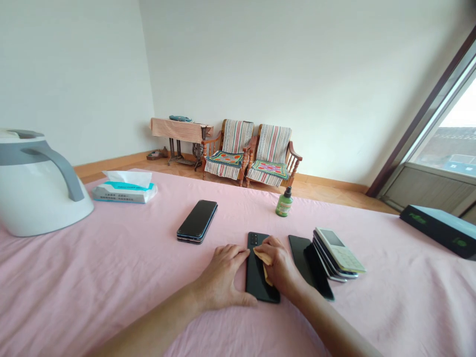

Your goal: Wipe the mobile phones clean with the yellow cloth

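A black phone [256, 277] lies back up on the pink tablecloth [111, 277], camera lenses at its far end. My left hand [223, 278] rests flat against its left edge and steadies it. My right hand [277, 265] presses a small folded tan cloth [265, 260] onto the phone's back. Just right of that hand lies a row of several overlapping phones [327, 258], the top one a pale keypad phone [340, 250]. Another stack of dark phones [197, 221] sits to the far left of my hands.
A green spray bottle [284, 202] stands beyond the phones. A tissue pack [124, 187] and a white kettle [35, 181] are at the left. A dark box [441, 229] lies at the right edge. Two wooden chairs [253, 153] stand by the far wall.
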`<act>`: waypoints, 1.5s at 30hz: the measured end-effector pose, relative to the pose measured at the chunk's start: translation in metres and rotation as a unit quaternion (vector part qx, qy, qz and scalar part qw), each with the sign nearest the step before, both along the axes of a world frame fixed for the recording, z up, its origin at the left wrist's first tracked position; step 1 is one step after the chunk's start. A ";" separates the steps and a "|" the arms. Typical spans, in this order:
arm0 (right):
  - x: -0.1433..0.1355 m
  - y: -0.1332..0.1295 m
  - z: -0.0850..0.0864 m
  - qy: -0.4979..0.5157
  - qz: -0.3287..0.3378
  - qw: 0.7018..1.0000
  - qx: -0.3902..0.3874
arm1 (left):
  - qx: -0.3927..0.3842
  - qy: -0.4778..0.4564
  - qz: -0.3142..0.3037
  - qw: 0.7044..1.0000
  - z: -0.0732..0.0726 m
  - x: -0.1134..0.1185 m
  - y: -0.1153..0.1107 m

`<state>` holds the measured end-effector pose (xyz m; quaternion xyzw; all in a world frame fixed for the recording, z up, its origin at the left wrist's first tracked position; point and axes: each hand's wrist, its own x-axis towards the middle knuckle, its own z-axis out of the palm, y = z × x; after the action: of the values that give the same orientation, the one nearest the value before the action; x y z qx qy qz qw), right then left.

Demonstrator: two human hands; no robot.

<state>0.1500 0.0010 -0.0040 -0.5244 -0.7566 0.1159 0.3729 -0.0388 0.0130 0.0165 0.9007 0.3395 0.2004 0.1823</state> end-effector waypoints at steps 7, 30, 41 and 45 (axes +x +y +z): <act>-0.012 -0.012 -0.006 -0.007 0.038 0.999 0.008 | 0.001 -0.026 0.006 1.000 -0.004 0.001 0.000; -0.015 -0.032 0.012 0.044 0.094 0.993 -0.064 | 0.003 -0.008 -0.002 1.000 -0.007 -0.001 0.005; -0.016 -0.038 0.015 0.051 0.097 0.991 -0.071 | -0.003 -0.006 -0.009 1.000 -0.004 0.000 0.005; -0.005 -0.049 0.028 0.045 0.123 0.984 -0.121 | -0.009 0.000 -0.010 1.000 -0.006 -0.001 0.006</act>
<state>0.1454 -0.0483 0.0238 -0.4627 -0.7785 0.2751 0.3228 -0.0394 0.0187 0.0102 0.9023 0.3326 0.1957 0.1922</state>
